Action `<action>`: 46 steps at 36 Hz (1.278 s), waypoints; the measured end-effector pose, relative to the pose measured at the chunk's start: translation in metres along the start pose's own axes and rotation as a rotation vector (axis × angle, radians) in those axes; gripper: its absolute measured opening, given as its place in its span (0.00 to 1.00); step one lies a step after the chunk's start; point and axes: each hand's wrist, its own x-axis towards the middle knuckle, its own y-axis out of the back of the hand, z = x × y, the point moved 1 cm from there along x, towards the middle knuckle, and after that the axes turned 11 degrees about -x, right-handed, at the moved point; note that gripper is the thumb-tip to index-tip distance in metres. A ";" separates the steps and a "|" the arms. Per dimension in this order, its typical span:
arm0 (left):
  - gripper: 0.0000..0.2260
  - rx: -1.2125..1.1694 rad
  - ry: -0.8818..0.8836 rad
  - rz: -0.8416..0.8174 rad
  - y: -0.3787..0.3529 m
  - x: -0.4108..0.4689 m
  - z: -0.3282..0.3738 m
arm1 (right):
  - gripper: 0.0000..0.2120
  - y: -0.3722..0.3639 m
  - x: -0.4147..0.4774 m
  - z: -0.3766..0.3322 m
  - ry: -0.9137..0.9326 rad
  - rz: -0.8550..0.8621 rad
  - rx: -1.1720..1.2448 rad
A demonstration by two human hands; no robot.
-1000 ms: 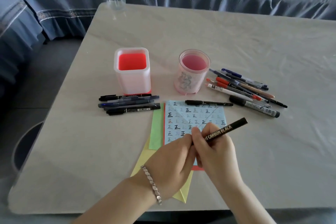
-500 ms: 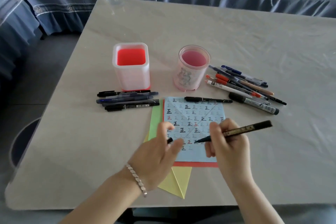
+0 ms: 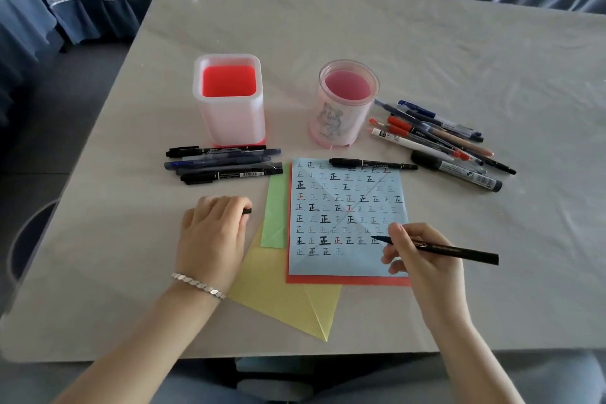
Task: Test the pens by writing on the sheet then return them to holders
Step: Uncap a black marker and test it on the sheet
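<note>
Now: R hand (image 3: pixel 423 259) gripped the uncapped black pen (image 3: pixel 452 251) in a writing hold, thumb + fingers pinched near the nib end, barrel pointing off to the right. The nib lay at the blue sheet (image 3: pixel 347 216), by the right end of the 2nd-lowest row of written characters; contact w/ the paper could not be confirmed. L hand (image 3: pixel 210 233) rested on the table (image 3: pixel 328 26) just left of the green sheet (image 3: pixel 277 207), fingers curled round a black cap (image 3: pixel 246 210), only its end showing. The blue sheet sat on top of a red sheet (image 3: pixel 344 279), w/ the green sheet and a yellow sheet (image 3: pixel 285 298) sticking out from under at left and bottom. A thin black pen (image 3: pixel 370 163) lay across the blue sheet's top edge. Square holder (image 3: pixel 229 118) and round holder (image 3: pixel 344 111) stood upright beyond the sheets, apart from each other. Approx. 5 dark pens (image 3: pixel 226 162) lay side by side in front of the square holder. A mixed pile of pens (image 3: pixel 436 138) lay right of the round holder, w/ a thick marker (image 3: pixel 459 172) at its near edge. Bracelet (image 3: pixel 198 284) on L wrist.
</note>
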 end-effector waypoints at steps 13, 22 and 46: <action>0.14 -0.234 -0.220 -0.364 -0.013 -0.032 0.063 | 0.19 -0.032 0.002 0.012 0.076 0.238 -0.056; 0.18 -0.189 -0.252 -0.534 -0.027 -0.039 0.064 | 0.21 -0.038 0.005 0.026 0.117 0.361 -0.148; 0.17 -0.174 -0.264 -0.503 -0.031 -0.039 0.063 | 0.17 -0.042 0.006 0.036 0.313 0.346 -0.325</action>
